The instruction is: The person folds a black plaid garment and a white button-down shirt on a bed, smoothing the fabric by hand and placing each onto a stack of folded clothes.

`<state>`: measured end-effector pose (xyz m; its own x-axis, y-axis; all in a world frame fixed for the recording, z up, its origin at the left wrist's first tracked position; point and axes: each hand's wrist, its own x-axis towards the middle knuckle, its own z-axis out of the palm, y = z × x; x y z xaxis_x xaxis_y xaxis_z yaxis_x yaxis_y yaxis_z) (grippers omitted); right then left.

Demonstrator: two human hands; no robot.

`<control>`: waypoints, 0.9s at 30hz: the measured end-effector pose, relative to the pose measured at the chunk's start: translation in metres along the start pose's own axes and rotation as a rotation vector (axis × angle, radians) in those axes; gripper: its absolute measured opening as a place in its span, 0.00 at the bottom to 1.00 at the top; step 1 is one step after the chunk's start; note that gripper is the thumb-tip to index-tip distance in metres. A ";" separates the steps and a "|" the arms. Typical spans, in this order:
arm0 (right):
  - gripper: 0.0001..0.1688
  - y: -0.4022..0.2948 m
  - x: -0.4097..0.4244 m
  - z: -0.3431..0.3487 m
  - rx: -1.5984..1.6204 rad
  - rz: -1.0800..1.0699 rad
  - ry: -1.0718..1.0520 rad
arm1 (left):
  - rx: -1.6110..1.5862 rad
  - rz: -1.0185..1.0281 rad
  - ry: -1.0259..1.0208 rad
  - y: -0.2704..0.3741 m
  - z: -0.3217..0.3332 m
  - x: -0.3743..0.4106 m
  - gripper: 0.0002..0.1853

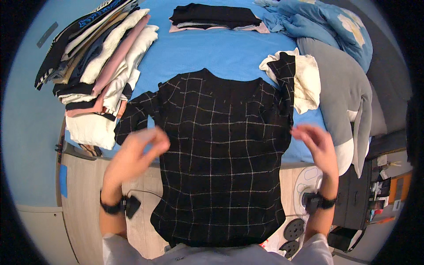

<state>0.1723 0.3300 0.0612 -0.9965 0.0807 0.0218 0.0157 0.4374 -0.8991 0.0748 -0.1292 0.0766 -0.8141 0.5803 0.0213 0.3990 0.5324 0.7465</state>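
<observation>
A black top with a thin white grid pattern (222,149) lies spread out before me, its neckline away from me and its lower part hanging over the bed's edge. One sleeve reaches out at the left; the other is folded upward at the right, partly over a crumpled cream garment (306,82). My left hand (140,152), blurred, hovers by the top's left side, thumb and fingers apart, holding nothing. By the top's right side is my right hand (313,139), also blurred, its fingertips close to the fabric edge; whether they touch it is unclear. Each wrist wears a black band with a small device.
A blue-sheeted bed (212,49) carries a tall pile of folded clothes (109,63) at left and a smaller folded stack (217,16) at the far side. A grey plush toy (341,96) and a blue quilt (308,23) lie at right. Black weight plates (293,229) rest on the floor.
</observation>
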 end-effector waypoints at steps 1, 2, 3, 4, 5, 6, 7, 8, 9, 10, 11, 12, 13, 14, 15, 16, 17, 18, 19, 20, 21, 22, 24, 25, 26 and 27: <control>0.14 -0.003 0.034 0.006 0.118 -0.070 -0.053 | -0.017 0.068 -0.046 -0.005 -0.003 0.043 0.09; 0.15 0.006 0.069 0.011 0.076 -0.131 -0.076 | -0.022 0.099 -0.043 -0.012 -0.003 0.085 0.09; 0.16 0.023 0.105 0.017 0.036 -0.195 -0.106 | -0.001 0.123 0.011 -0.033 -0.001 0.126 0.11; 0.18 0.043 0.141 0.020 -0.114 -0.213 -0.074 | 0.062 0.196 0.077 -0.059 0.000 0.167 0.13; 0.20 0.057 0.173 0.025 -0.260 -0.243 -0.044 | 0.266 0.242 0.204 -0.083 -0.003 0.200 0.16; 0.23 0.074 0.197 0.024 -0.481 -0.260 0.054 | 0.329 0.224 0.209 -0.102 0.002 0.231 0.21; 0.26 0.085 0.216 0.027 -0.690 -0.282 0.143 | 0.315 0.147 0.218 -0.126 0.010 0.254 0.24; 0.27 0.089 0.228 0.030 -0.840 -0.193 0.116 | 0.389 0.115 0.193 -0.139 0.017 0.264 0.22; 0.28 0.096 0.233 0.030 -0.992 -0.091 0.088 | 0.457 0.087 0.159 -0.141 0.023 0.271 0.20; 0.26 0.096 0.238 0.027 -0.959 -0.096 0.052 | 0.343 0.040 0.064 -0.144 0.021 0.278 0.19; 0.22 0.102 0.252 0.019 -0.778 -0.012 -0.041 | 0.230 -0.008 -0.029 -0.146 0.013 0.286 0.18; 0.21 0.106 0.257 0.015 -0.736 -0.030 -0.056 | 0.113 -0.060 -0.124 -0.148 0.011 0.290 0.17; 0.21 0.107 0.261 0.009 -0.697 -0.049 -0.067 | 0.061 0.000 -0.080 -0.154 0.009 0.294 0.16; 0.19 0.108 0.267 0.005 -0.631 -0.130 -0.017 | 0.037 0.053 -0.019 -0.161 0.005 0.296 0.16; 0.17 0.101 0.276 0.008 -0.554 -0.140 0.016 | 0.018 0.098 0.043 -0.165 -0.003 0.294 0.16; 0.17 0.104 0.289 0.004 -0.519 -0.190 0.055 | 0.077 0.191 0.121 -0.162 -0.010 0.298 0.15; 0.16 0.108 0.299 0.000 -0.484 -0.240 0.093 | 0.128 0.217 0.163 -0.160 -0.017 0.302 0.17; 0.16 0.104 0.306 0.007 -0.460 -0.425 0.159 | 0.180 0.178 0.203 -0.161 -0.025 0.308 0.17; 0.16 0.103 0.317 0.013 -0.501 -0.440 0.165 | 0.232 0.139 0.242 -0.162 -0.029 0.312 0.16; 0.16 0.100 0.330 0.019 -0.541 -0.455 0.170 | 0.318 0.131 0.274 -0.164 -0.029 0.315 0.17; 0.16 0.104 0.342 0.025 -0.578 -0.471 0.175 | 0.406 0.121 0.305 -0.172 -0.027 0.319 0.18; 0.16 0.106 0.348 0.033 -0.605 -0.454 0.147 | 0.494 0.111 0.336 -0.178 -0.025 0.321 0.19; 0.18 0.121 0.356 0.048 -0.837 -0.371 0.099 | 0.483 0.048 0.301 -0.197 -0.011 0.317 0.21; 0.20 0.125 0.353 0.057 -0.965 -0.293 0.091 | 0.489 0.039 0.350 -0.201 -0.003 0.315 0.22; 0.23 0.126 0.352 0.060 -0.953 -0.310 0.134 | 0.478 -0.012 0.316 -0.205 -0.006 0.316 0.21; 0.25 0.119 0.350 0.064 -0.996 -0.293 0.137 | 0.465 -0.070 0.278 -0.204 -0.012 0.314 0.20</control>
<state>-0.1803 0.3532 -0.0659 -0.9553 -0.0739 0.2862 -0.1021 0.9911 -0.0850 -0.2676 -0.0634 -0.0611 -0.9010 0.3830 0.2039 0.4334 0.8166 0.3812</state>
